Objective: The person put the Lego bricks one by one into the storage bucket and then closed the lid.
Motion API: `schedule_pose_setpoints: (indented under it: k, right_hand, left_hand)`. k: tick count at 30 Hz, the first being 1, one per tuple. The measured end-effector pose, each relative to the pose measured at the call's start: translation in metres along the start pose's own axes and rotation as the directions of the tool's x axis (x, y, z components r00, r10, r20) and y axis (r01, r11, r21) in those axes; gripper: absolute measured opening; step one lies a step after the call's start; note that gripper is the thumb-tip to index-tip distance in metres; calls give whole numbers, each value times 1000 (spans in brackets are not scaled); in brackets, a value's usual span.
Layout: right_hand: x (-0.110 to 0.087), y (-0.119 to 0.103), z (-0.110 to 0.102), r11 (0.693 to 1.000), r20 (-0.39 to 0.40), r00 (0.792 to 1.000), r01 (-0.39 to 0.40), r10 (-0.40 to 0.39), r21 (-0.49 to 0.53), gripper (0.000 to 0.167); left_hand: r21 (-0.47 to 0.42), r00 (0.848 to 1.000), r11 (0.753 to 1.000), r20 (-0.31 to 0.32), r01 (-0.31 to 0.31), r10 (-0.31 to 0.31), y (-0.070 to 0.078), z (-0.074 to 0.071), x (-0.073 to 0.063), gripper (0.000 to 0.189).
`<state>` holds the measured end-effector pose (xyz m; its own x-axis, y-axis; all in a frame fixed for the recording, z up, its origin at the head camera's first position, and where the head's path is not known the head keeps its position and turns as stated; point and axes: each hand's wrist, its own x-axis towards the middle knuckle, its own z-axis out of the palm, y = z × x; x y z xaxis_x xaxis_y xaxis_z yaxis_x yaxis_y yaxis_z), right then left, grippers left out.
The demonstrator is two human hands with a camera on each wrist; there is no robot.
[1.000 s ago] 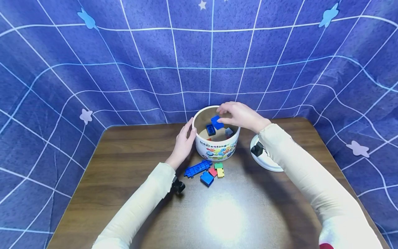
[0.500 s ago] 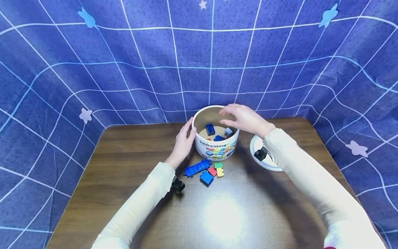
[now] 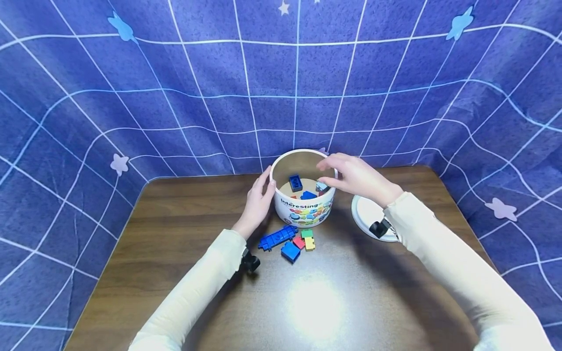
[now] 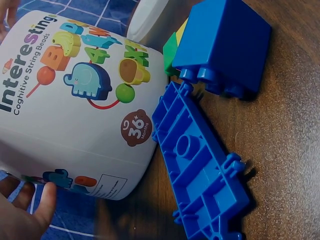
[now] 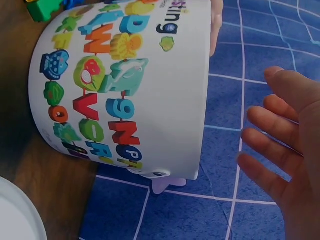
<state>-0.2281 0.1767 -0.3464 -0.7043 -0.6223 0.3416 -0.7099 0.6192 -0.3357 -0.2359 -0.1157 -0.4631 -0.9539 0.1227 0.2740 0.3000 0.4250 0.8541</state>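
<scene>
A white printed tub (image 3: 305,210) stands open near the back of the table. Inside it lie a dark blue brick (image 3: 295,183), a lighter blue brick (image 3: 309,195) and a pale grey-blue piece (image 3: 322,186). My left hand (image 3: 257,202) rests against the tub's left side, its fingers spread along the wall and up to the rim. Above the tub's right rim is my right hand (image 3: 351,176), apart from the tub in the right wrist view. Its fingers (image 5: 275,127) are loosely bent with nothing between them.
Before the tub lie a long blue chassis-like base (image 3: 278,238), a blue block (image 3: 291,252), and small red (image 3: 299,243), green (image 3: 307,234) and yellow (image 3: 309,243) bricks. A white lid (image 3: 365,214) lies right of the tub. A blue grid-patterned cloth (image 3: 272,97) hangs behind.
My right hand has let go of a blue brick, which dropped into the tub. The hand has since drawn back to the right. My left hand has stayed on the tub.
</scene>
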Motion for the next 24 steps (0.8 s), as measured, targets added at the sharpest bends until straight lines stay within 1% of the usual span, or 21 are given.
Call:
schedule_pose_setpoints:
  k: [5, 10, 15, 20, 24]
  right_hand:
    - [-11, -5, -1, 1000, 2, 1000, 16, -16, -3, 30]
    - [-22, -12, -1, 999, 7, 999, 32, -33, 28, 29]
    - [-33, -15, 4, 997, 2, 998, 56, -56, 53, 27]
    - [-44, -19, 11, 996, -8, 998, 61, -61, 71, 26]
    - [-50, -22, 17, 995, -3, 998, 65, -65, 82, 29]
  left_hand:
    - [-8, 1000, 1000, 7, 14, -13, 1, 0, 0, 55]
    - [-6, 1000, 1000, 7, 20, -20, 2, 0, 0, 55]
    - [-5, 1000, 1000, 5, 10, -10, 1, 0, 0, 55]
    - [-5, 1000, 1000, 5, -1, 1, 1, 0, 0, 55]
    - [-5, 1000, 1000, 11, 12, -12, 2, 0, 0, 55]
